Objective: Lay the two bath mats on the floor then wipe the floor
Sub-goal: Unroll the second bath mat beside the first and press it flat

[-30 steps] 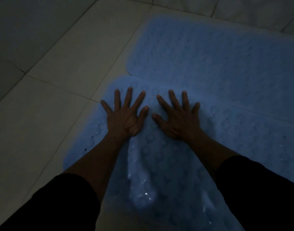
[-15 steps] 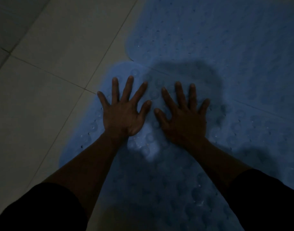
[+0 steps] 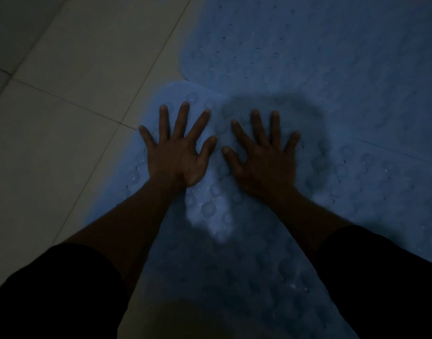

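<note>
Two light blue bath mats with round suction bumps lie flat on the tiled floor in dim light. The near mat (image 3: 234, 253) runs from the bottom of the view up to its rounded far end. The far mat (image 3: 320, 57) lies beyond it, their edges meeting or slightly overlapping. My left hand (image 3: 178, 152) and my right hand (image 3: 263, 157) rest palm down, side by side, fingers spread, on the far end of the near mat. Neither hand holds anything.
Pale floor tiles (image 3: 75, 81) with thin grout lines fill the left side. A dark shadow falls on the mats beyond my right hand. My dark sleeves cover both lower corners.
The view has shifted forward and down, so the hands sit lower in frame and a shadow now covers the mats past the right hand. Both hands stay flat on the near mat.
</note>
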